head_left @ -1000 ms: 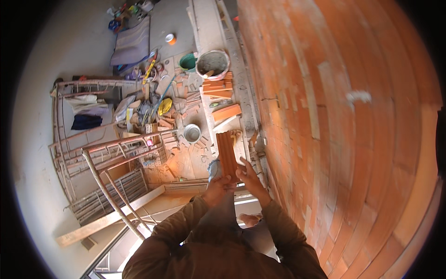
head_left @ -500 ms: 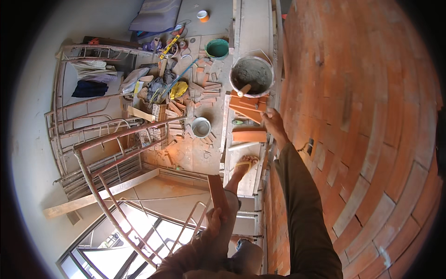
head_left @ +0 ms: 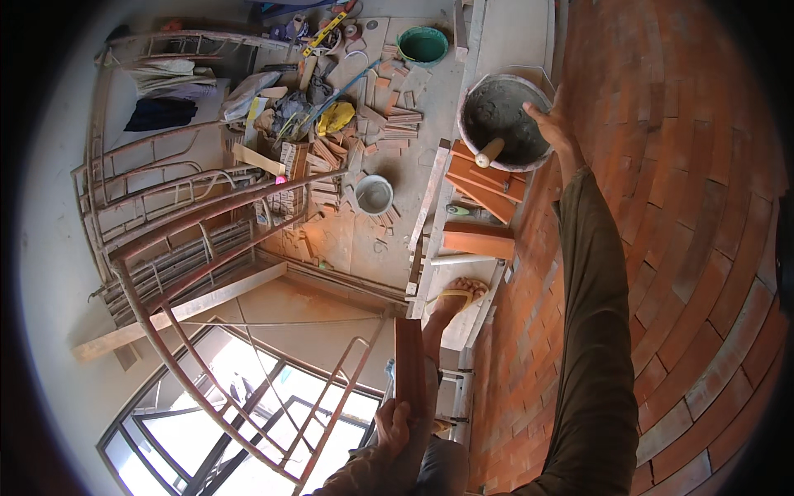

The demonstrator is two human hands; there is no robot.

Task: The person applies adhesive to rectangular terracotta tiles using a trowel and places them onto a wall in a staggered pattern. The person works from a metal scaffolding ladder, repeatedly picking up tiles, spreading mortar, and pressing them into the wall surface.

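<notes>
At the bucket, 1 o'clock: the right hand [head_left: 552, 124] reaches over the rim of the mortar bucket [head_left: 504, 122], fingers loosely spread, gripping nothing.
Trowel handle [head_left: 489, 152]: pokes from the mortar, just left of that hand, apart from it.
Left hand [head_left: 397, 426], 6 o'clock: fingers wrapped around a thin brick tile [head_left: 409, 368], held upright.
Brick wall [head_left: 678, 248], 3 o'clock: beside the outstretched sleeve.
Stacked tiles [head_left: 480, 186]: just below the bucket.

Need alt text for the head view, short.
Seen from above, a person's right hand reaches to a bucket of grey mortar beside a brick wall, while the left hand holds a thin brick tile. More tiles lie stacked on the platform below.
</notes>
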